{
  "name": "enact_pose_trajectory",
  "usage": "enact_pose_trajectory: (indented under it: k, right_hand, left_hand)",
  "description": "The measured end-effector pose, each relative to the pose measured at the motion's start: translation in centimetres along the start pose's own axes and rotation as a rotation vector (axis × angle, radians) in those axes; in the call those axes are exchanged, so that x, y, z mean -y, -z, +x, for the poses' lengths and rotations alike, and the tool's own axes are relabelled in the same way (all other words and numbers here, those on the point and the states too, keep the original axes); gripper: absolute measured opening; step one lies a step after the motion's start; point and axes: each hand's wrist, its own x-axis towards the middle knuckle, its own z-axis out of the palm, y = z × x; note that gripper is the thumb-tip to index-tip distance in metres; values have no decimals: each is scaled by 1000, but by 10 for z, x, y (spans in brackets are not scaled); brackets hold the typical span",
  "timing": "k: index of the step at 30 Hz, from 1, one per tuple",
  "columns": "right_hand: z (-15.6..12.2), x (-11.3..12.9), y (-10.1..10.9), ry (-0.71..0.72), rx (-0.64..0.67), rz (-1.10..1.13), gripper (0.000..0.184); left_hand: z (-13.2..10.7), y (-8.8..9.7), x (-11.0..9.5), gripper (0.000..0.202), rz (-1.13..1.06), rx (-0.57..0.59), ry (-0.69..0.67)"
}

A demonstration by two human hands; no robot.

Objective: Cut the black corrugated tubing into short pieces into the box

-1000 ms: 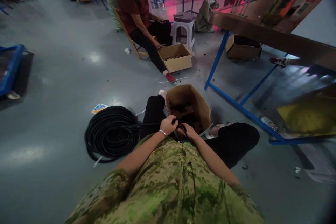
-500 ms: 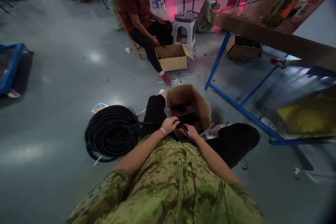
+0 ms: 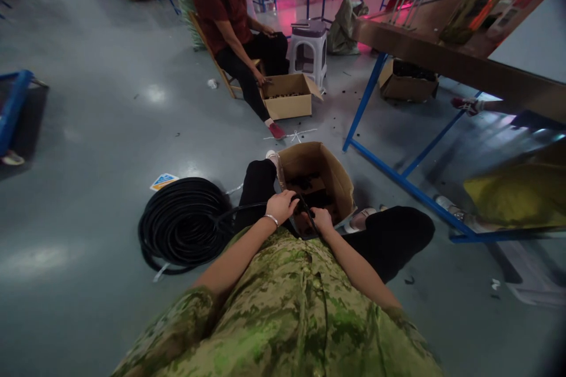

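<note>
I sit on the floor with an open cardboard box between my knees; dark pieces lie in its bottom. My left hand is closed round a thin black cable that runs left to a big black coil on the floor. Just to the right, over the box's near edge, my right hand is closed on the cable's end, where a dark tool or short cable piece sticks up; I cannot make out which.
Ahead, a seated person reaches into another cardboard box beside a white stool. A workbench with blue legs spans the right, a third box under it. A yellow sheet lies far right, a blue frame far left.
My hands stayed closed on the cable over the box, shifting only slightly. The view drifted a little. The person ahead leaned toward their box, which sits a bit further left.
</note>
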Motion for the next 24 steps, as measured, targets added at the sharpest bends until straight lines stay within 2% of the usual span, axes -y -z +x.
enact_pose_trajectory:
  k: [4, 7, 10, 17, 24]
  right_hand:
    - [1, 0, 1, -34, -36, 26, 45]
    - [0, -1, 1, -25, -45, 38, 44]
    - [0, -3, -1, -11, -12, 96, 45]
    - [7, -12, -9, 4, 84, 276, 43]
    - [5, -11, -8, -11, 41, 193, 47]
  left_hand:
    - [-3, 5, 0, 25, 127, 6, -20]
    - [-6, 3, 4, 27, 138, -1, -14]
    - [-7, 0, 6, 27, 106, -4, -32]
    - [-6, -3, 2, 19, 84, 84, -148]
    - [-4, -8, 5, 18, 70, 73, -110]
